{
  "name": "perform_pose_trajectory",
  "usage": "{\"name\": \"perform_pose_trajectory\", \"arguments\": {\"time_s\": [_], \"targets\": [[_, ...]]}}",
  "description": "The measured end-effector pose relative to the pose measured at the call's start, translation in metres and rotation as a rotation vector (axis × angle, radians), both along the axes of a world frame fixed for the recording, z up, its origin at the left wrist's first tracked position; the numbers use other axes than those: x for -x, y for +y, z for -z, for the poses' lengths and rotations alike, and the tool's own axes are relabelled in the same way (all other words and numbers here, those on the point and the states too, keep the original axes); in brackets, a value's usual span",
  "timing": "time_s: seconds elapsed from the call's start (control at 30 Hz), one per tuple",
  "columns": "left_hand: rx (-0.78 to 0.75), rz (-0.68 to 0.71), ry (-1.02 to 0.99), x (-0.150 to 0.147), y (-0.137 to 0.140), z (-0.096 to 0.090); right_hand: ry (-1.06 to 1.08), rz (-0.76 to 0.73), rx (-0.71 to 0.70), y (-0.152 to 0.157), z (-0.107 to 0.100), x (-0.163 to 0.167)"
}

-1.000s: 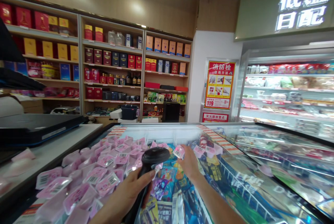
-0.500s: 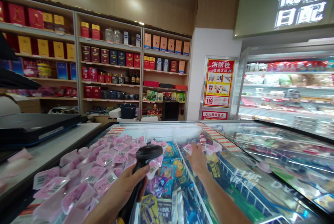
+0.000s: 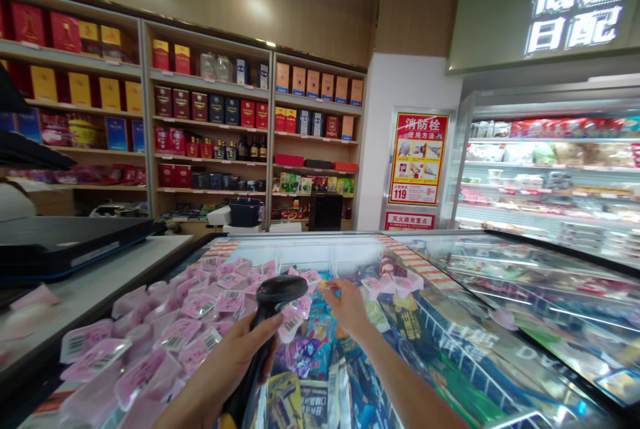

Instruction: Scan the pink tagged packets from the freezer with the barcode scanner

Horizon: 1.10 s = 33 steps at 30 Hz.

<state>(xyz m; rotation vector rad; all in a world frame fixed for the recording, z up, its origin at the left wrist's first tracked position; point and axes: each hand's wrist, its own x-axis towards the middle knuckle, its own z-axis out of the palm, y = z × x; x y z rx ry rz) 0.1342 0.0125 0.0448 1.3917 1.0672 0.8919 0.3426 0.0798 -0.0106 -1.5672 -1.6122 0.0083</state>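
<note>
My left hand [image 3: 253, 342] is closed around the handle of a black barcode scanner [image 3: 281, 288], its head pointing up over the freezer. A pink cup with a barcode lid [image 3: 291, 322] shows right beside the scanner head. My right hand [image 3: 345, 306] reaches in from the right, fingers a little apart and curled, with nothing visible in them. Its fingertips are close to another pink cup [image 3: 313, 278]; whether they touch it, I cannot tell. Many pink cups [image 3: 200, 306] are heaped on the left. To the right lies a small group of pink cups [image 3: 395, 284].
Bagged frozen goods [image 3: 320, 342] fill the freezer below my hands, with a white wire divider [image 3: 450, 342] on the right. A counter with a black flat device [image 3: 75, 242] stands at the left. Shelves of boxes [image 3: 215, 109] line the back wall; a chilled display [image 3: 550, 176] is at right.
My right hand has moved left, from the pink cups on the right to near the cup beyond the scanner. My left hand and the scanner have shifted slightly left.
</note>
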Motion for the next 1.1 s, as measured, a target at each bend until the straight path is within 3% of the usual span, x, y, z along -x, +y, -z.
{"name": "perform_pose_trajectory", "arguments": {"time_s": [0.07, 0.23, 0.4, 0.63, 0.83, 1.1], "targets": [[0.007, -0.005, -0.003, 0.0, 0.001, 0.001, 0.071, -0.089, 0.028, 0.004, 0.006, 0.02], [0.004, -0.002, -0.001, 0.001, 0.002, 0.002, 0.231, -0.123, 0.104, 0.014, 0.019, 0.039], [0.01, 0.009, 0.011, 0.001, -0.001, -0.001, 0.714, -0.104, 0.187, 0.015, 0.015, 0.02], [0.008, 0.093, 0.027, -0.001, -0.007, -0.005, 1.097, -0.041, 0.084, 0.009, 0.009, -0.004], [0.015, 0.099, 0.004, 0.0, -0.006, -0.003, 1.142, -0.008, 0.07, 0.014, 0.018, -0.011], [0.024, 0.0, -0.038, 0.003, 0.0, -0.001, 1.023, 0.245, 0.076, 0.02, 0.019, -0.041]]}}
